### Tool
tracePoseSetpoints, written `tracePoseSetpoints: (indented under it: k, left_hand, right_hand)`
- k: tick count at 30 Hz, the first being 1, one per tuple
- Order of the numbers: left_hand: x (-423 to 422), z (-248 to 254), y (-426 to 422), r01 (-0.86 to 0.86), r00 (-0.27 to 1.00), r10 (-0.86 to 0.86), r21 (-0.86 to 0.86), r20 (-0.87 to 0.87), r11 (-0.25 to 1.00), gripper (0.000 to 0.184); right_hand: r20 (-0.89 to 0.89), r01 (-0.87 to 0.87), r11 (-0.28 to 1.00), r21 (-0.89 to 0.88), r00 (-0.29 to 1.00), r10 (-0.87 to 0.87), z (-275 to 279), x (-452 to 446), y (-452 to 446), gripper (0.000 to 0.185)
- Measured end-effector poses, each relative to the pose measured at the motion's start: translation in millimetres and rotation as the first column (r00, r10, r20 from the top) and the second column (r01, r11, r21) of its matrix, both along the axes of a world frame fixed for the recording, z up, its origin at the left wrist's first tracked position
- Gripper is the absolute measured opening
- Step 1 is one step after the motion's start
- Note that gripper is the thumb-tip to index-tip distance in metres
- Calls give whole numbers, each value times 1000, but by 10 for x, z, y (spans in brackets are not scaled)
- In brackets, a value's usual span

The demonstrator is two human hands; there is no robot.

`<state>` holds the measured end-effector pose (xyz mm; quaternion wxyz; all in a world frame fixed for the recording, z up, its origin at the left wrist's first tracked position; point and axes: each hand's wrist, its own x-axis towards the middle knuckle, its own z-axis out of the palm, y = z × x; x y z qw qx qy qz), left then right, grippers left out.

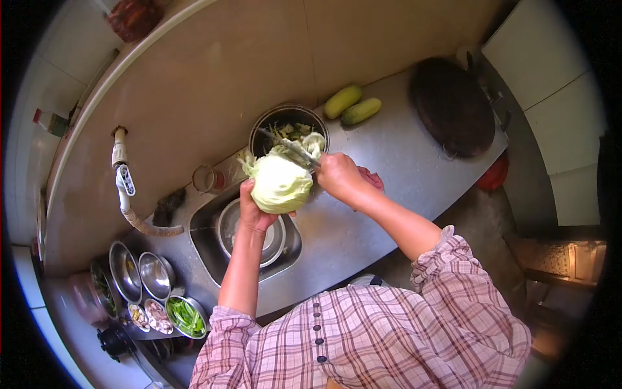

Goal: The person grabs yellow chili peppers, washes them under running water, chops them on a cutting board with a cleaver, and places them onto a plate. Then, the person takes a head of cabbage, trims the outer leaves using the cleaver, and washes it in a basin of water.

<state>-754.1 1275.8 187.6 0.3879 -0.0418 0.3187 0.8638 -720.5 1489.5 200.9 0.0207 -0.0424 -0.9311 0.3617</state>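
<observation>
A pale green cabbage (pixel 280 187) is held up over the counter, between the sink and a dark-rimmed pot. My left hand (pixel 255 212) grips it from below and the left, fingers curled round its underside. In my right hand (pixel 339 177) is a knife (pixel 289 146), its handle mostly hidden by the fingers. The blade points up and left across the cabbage's top, where a loose leaf piece (pixel 314 144) curls up. Just behind, the pot (pixel 254 138) contains leafy scraps. Partly covered by my right forearm lies a reddish item (pixel 372 179) I cannot identify.
A steel basin (pixel 280 241) sits in the sink (pixel 210 254). Two yellow-green cucumber-like vegetables (pixel 352 105) lie by the wall. A round dark board (pixel 452 107) is at right. Bowls, one with cut greens (pixel 186 317), stand at left near a white pipe (pixel 124 194).
</observation>
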Motion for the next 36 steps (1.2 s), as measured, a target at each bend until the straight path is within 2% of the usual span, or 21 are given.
tracePoseSetpoints:
  k: [1,2,4,7,10,11,14,16,18,21,22,25,28,29,31,33,35,36]
  left_hand:
    - [15,3,20,-36,998,31,83,55,996,73]
    - [41,21,68,-107,989,101,49,111,993,77]
    - [28,-45,5,-45,994,34,113,101,993,80]
    - [12,-132,-2,-39,994,23,161,103,986,84]
    - [52,-86,47,-61,992,35,211,124,976,77]
    - [76,-64,71,-63,991,33,233,133,970,73]
    - [142,-56,159,-223,950,189,116,247,968,62]
    - [178,-106,141,-200,957,137,240,254,950,55]
    - [209,-68,137,-134,971,53,343,235,930,51]
    - [198,-275,73,-138,963,38,368,266,919,51]
    - [205,-301,49,-161,951,60,318,305,934,49]
    - [240,-327,67,-285,924,168,324,344,902,47]
    - [268,-260,109,-406,856,346,84,384,910,45]
    - [260,-262,86,-329,900,224,246,374,912,46]
    - [238,-258,27,-154,956,-14,543,293,825,48]
    - [230,-160,39,-161,960,38,437,278,885,58]
    - [212,-48,63,-151,965,52,384,257,911,62]
    - [204,9,76,-146,968,58,357,246,923,64]
  right_hand:
    - [-30,11,999,-35,999,-12,-22,-24,11,15]
    - [-56,13,992,-124,998,-20,-25,-37,23,16]
    - [-96,14,954,-299,994,-45,27,-45,23,18]
    - [-44,5,960,-279,999,-18,72,-60,12,15]
    - [-343,-89,974,-206,939,13,4,2,-14,12]
    - [-385,-109,983,-146,922,45,9,30,-15,11]
    - [-486,-155,988,8,863,139,144,113,-17,16]
    - [-527,-186,979,81,826,201,270,145,-13,22]
    - [-522,-202,972,120,820,235,325,161,-5,26]
    - [-527,-244,956,161,798,292,436,184,-32,29]
    - [-530,-260,950,172,789,312,469,187,-40,30]
    - [-508,-271,938,216,790,345,514,181,-51,30]
    - [-494,-291,926,240,785,374,530,200,-36,28]
    - [-507,-281,930,237,781,365,505,193,-25,26]
    - [-531,-263,937,228,773,346,357,139,23,23]
    - [-470,-208,954,216,834,289,-145,42,175,17]
    - [-287,-184,958,218,927,243,-453,4,326,12]
    - [-263,-161,969,186,942,207,-442,18,347,10]
